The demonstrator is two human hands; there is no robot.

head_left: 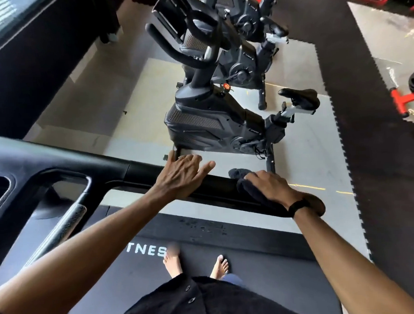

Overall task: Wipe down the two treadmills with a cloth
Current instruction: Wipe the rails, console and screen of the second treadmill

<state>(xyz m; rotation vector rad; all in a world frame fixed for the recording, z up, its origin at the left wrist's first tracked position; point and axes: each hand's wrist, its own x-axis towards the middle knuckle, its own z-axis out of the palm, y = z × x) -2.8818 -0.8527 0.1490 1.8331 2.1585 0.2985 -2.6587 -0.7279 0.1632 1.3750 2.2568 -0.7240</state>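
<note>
From the head camera, the person stands barefoot on the treadmill belt (pixel 242 258), facing its right handrail (pixel 214 185). The right hand (pixel 272 189) presses a dark cloth (pixel 244 186) flat onto the rail, fingers together and bent over the fabric. The left hand (pixel 180 177) rests on the same rail just beside it, fingers loosely spread, thumb pointing toward the cloth. An exercise bike (pixel 218 122) stands on the floor beyond the rail. The cloth looks soft, light and limp, so it probably bunches easily; a broad palm hold likely keeps it spread. The rail looks stiff and smooth, letting fabric slide.
</note>
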